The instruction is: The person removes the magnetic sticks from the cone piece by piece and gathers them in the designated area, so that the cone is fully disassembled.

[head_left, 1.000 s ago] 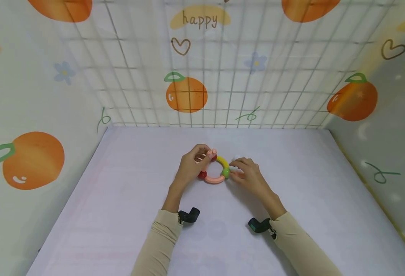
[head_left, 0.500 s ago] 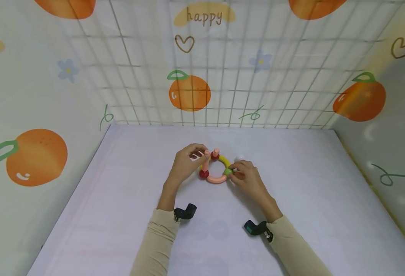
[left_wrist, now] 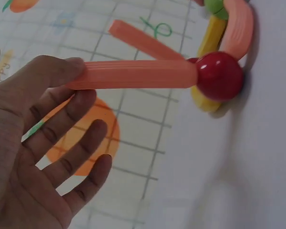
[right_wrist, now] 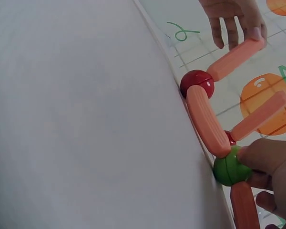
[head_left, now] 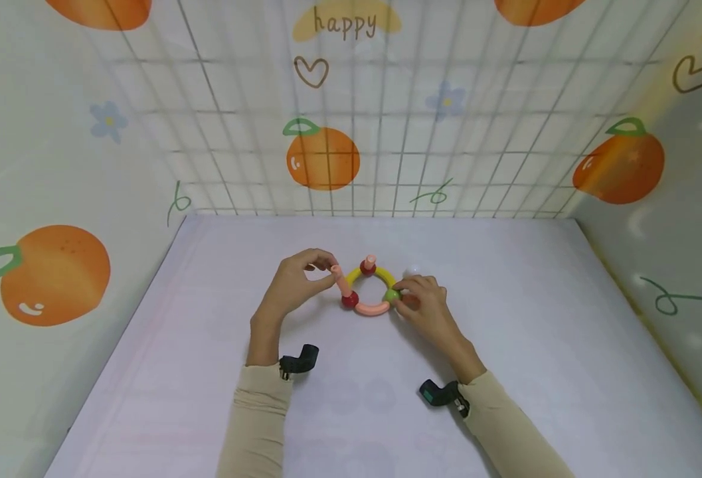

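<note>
Pinching tilted pink rod (head_left: 342, 282) by tip: left hand (head_left: 293, 285), other fingers loosely spread; right hand (head_left: 430, 305), fingers curled, pinches green ball (head_left: 392, 296); rod rises from red ball (head_left: 349, 301) of ring (head_left: 372, 309) on pale table (head_left: 183, 318); backdrop lettering (head_left: 345, 24) reads "happy"

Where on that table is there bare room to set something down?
Bare table lies left of the left sleeve, right of the right sleeve, and between the sleeves. It is crowded at the toy ring, with the left hand, right hand and a whitish object close by.
</note>
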{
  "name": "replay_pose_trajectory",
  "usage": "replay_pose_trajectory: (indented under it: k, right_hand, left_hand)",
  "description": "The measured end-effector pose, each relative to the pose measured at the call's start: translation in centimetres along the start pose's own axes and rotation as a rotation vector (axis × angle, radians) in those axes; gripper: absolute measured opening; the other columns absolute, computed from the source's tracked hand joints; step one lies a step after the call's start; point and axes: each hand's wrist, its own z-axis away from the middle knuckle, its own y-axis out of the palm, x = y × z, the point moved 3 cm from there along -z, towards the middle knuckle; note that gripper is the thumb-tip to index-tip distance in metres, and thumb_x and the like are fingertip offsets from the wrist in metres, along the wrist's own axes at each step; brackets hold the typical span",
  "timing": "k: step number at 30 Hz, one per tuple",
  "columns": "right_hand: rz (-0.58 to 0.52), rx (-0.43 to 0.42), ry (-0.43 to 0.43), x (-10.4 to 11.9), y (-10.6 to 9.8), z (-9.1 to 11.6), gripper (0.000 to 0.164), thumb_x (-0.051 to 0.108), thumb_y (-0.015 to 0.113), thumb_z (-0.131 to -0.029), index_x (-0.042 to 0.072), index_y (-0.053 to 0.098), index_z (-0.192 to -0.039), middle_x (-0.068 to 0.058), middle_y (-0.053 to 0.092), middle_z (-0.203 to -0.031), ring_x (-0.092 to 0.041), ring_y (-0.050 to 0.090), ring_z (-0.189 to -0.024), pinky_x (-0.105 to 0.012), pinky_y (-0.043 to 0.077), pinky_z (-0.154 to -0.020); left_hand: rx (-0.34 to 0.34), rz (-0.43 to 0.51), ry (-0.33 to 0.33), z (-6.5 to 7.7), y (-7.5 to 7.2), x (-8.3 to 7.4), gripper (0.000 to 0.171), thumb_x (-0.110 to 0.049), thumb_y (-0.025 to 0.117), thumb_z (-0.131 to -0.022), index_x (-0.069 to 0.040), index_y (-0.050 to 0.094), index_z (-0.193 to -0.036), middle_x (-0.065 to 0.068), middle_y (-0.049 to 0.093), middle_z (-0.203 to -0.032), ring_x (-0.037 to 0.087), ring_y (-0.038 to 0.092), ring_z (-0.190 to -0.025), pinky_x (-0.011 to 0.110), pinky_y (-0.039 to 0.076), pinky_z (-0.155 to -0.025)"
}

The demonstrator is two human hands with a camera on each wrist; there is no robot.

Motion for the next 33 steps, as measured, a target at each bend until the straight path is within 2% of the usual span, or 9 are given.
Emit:
replay_pose_trajectory:
  k: [5, 9, 13, 17, 22, 28, 33]
  right_hand:
    - [0.008, -0.006, 0.002, -0.1, 0.0, -0.1, 0.025, 0.017, 0.082, -0.085, 0.014, 0.073, -0.108, 0.000, 0.066, -0.116, -0.023, 0.050, -0.107, -0.043, 0.027, -0.080]
    - [-0.001, 0.001, 0.013, -0.1, 0.0, 0.0, 0.025, 0.017, 0.082, -0.086, 0.014, 0.073, -0.108, 0.000, 0.065, -0.116, -0.023, 0.050, -0.107, -0.043, 0.027, -0.080]
    - [-0.003, 0.004, 0.017, -0.1, 0.0, 0.1, 0.025, 0.017, 0.081, -0.086, 0.014, 0.072, -0.109, -0.001, 0.065, -0.117, -0.023, 0.049, -0.108, -0.044, 0.027, -0.081]
    - [0.002, 0.006, 0.021, -0.2, 0.0, 0.2, 0.025, 0.018, 0.081, -0.086, 0.015, 0.072, -0.109, -0.001, 0.065, -0.119, -0.024, 0.049, -0.111, -0.044, 0.027, -0.082]
    - [0.000, 0.010, 0.022, -0.3, 0.1, 0.2, 0.025, 0.019, 0.080, -0.087, 0.015, 0.072, -0.110, -0.001, 0.064, -0.121, -0.025, 0.049, -0.114, -0.045, 0.027, -0.083]
    - [-0.011, -0.001, 0.007, -0.4, 0.2, 0.2, 0.025, 0.018, 0.081, -0.086, 0.015, 0.072, -0.109, 0.000, 0.065, -0.118, -0.023, 0.049, -0.110, -0.045, 0.027, -0.082]
    - [-0.009, 0.001, 0.004, -0.4, 0.2, 0.2, 0.024, 0.019, 0.081, -0.087, 0.015, 0.072, -0.109, 0.000, 0.065, -0.118, -0.023, 0.049, -0.109, -0.045, 0.027, -0.081]
  left_hand:
    - [0.036, -0.028, -0.030, 0.4, -1.3, 0.2, 0.019, -0.019, 0.080, -0.086, -0.018, 0.070, -0.103, -0.007, 0.068, -0.097, 0.030, 0.063, -0.100, 0.053, 0.046, -0.093]
    - [0.066, -0.032, -0.109, 1.0, -2.1, 0.8, 0.018, -0.019, 0.079, -0.087, -0.019, 0.070, -0.102, -0.004, 0.069, -0.096, 0.029, 0.063, -0.101, 0.052, 0.044, -0.097]
    - [0.099, -0.086, -0.185, 1.6, -3.1, 1.6, 0.016, -0.021, 0.079, -0.088, -0.019, 0.071, -0.102, -0.002, 0.070, -0.097, 0.029, 0.062, -0.104, 0.052, 0.041, -0.100]
    - [0.137, -0.140, -0.256, 2.2, -3.7, 2.2, 0.015, -0.022, 0.079, -0.087, -0.018, 0.073, -0.100, -0.001, 0.069, -0.096, 0.031, 0.061, -0.105, 0.050, 0.042, -0.096]
    - [0.185, -0.196, -0.291, 2.5, -3.6, 3.1, 0.015, -0.018, 0.077, -0.087, -0.014, 0.072, -0.101, 0.002, 0.069, -0.097, 0.029, 0.061, -0.105, 0.046, 0.045, -0.088]
    - [0.223, -0.242, -0.338, 2.7, -3.1, 4.1, 0.018, -0.012, 0.074, -0.085, -0.011, 0.072, -0.103, 0.004, 0.068, -0.100, 0.028, 0.059, -0.105, 0.045, 0.045, -0.090]
    - [0.246, -0.246, -0.359, 2.7, -2.8, 4.4, 0.016, -0.010, 0.079, -0.084, -0.009, 0.073, -0.099, 0.003, 0.068, -0.094, 0.024, 0.061, -0.096, 0.044, 0.047, -0.088]
